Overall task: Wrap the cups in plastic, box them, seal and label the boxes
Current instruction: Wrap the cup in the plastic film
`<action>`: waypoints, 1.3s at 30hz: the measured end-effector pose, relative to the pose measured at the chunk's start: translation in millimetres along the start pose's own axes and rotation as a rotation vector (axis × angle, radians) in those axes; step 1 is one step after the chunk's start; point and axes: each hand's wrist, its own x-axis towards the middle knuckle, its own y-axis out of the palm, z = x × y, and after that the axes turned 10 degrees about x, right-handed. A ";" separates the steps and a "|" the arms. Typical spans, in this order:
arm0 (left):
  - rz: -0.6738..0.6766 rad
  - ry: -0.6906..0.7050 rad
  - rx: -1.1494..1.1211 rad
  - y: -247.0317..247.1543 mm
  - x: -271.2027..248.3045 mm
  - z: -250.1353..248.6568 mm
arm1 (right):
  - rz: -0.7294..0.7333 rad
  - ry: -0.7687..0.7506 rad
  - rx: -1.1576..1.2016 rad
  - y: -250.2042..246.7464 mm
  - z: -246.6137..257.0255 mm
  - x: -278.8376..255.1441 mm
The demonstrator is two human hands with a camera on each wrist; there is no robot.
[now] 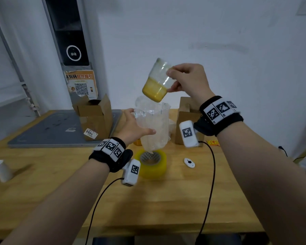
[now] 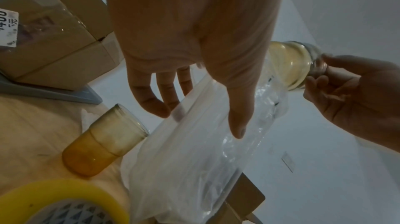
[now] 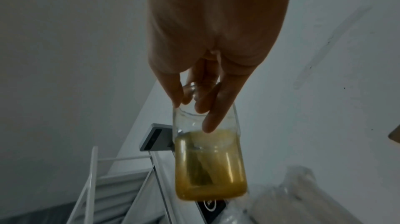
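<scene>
My right hand point(image 1: 170, 81) pinches the rim of a clear glass cup with a yellow base point(image 1: 156, 82), fingers inside and thumb outside. The cup hangs tilted, base down, just above the mouth of a clear plastic bag point(image 1: 153, 128). The right wrist view shows the same cup point(image 3: 208, 159) hanging from my fingers point(image 3: 208, 119). My left hand point(image 1: 140, 123) grips the bag upright over the table, thumb in front and fingers behind. In the left wrist view my thumb point(image 2: 238, 121) presses the bag point(image 2: 194, 167). A second amber cup point(image 2: 101, 140) stands upside down on the table beside it.
A yellow tape roll point(image 1: 153, 164) lies under the bag. An open cardboard box point(image 1: 95, 119) stands at the back left on a grey mat point(image 1: 57, 129), another box point(image 1: 185, 124) at the back right. A white paper roll point(image 1: 1, 170) and a small white device point(image 1: 189, 162) lie on the wooden table point(image 1: 166, 200).
</scene>
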 end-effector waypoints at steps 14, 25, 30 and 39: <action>-0.028 -0.097 0.018 15.3 -15.7 9.3 | 0.123 0.155 -0.302 -9.8 -30.4 -41.2; 0.034 -0.056 0.039 19.2 -22.5 -2.9 | 0.402 0.241 -0.608 0.4 -17.6 -34.1; 0.038 -0.065 0.041 21.3 -16.0 -4.3 | 0.414 0.244 -0.622 0.0 -33.7 -35.1; 0.018 -0.101 -0.064 26.7 -10.2 12.9 | 0.474 0.245 -0.710 6.8 -63.5 -28.5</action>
